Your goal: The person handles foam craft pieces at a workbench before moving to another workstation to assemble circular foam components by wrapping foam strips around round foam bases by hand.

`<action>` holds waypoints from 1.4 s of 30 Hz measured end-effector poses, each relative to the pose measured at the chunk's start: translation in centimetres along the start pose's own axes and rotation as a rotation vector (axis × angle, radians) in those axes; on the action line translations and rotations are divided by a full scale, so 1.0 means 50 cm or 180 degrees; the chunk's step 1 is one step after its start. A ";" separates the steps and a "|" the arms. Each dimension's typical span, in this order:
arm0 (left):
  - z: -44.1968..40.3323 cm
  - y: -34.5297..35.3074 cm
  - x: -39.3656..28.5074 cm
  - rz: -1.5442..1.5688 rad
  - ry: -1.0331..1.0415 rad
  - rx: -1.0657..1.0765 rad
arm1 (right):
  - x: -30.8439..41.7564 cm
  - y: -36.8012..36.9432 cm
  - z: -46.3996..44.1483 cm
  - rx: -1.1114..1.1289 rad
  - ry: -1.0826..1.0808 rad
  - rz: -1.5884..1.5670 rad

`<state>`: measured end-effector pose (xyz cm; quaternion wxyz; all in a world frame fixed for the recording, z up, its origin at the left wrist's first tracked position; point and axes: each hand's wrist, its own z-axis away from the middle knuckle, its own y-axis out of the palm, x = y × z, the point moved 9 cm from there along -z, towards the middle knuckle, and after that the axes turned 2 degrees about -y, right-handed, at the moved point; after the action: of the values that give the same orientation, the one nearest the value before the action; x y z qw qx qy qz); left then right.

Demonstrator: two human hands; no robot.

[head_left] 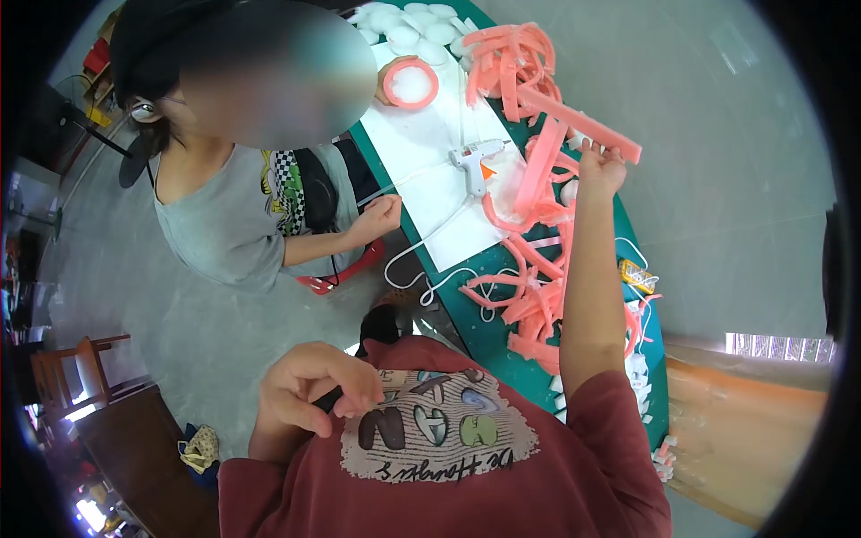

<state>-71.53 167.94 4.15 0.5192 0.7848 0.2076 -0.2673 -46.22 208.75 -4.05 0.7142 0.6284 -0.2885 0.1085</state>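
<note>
My right hand [601, 168] reaches out over the far right edge of the table. Its fingers are closed on a flat pink foam strip [574, 119], which slants up and left over the pile. Close to my chest, my left hand [314, 386] is curled around a small black object [328, 400]; most of it is hidden, so its kind cannot be made out. Loose pink foam strips [541, 305] lie tangled below and left of my right forearm, and more pink strips [511, 63] are heaped at the far end.
Across from me sits a person in a grey shirt [220, 211], one hand at a pink ring [434, 85] with a white centre. A glue gun [475, 164] and its white cord rest on white sheets [417, 143] over the green table [466, 309]. White discs [404, 34] lie beyond.
</note>
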 end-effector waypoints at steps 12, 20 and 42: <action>-0.081 0.002 0.061 -0.0883 -0.0979 0.0535 | 0.050 -0.147 0.120 0.0029 0.0910 -0.1146; -0.146 0.028 0.095 -0.0998 -0.1057 0.1075 | 0.124 -0.257 0.257 -0.0906 0.0918 -0.0613; -0.212 -0.013 0.181 -0.1488 -0.1883 0.1425 | 0.099 -0.301 0.329 -0.1185 0.0909 -0.0232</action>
<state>-62.77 178.42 1.32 0.2990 0.6995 0.1589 -0.6293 -38.96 189.10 -13.18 0.8548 0.4741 -0.1767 0.1153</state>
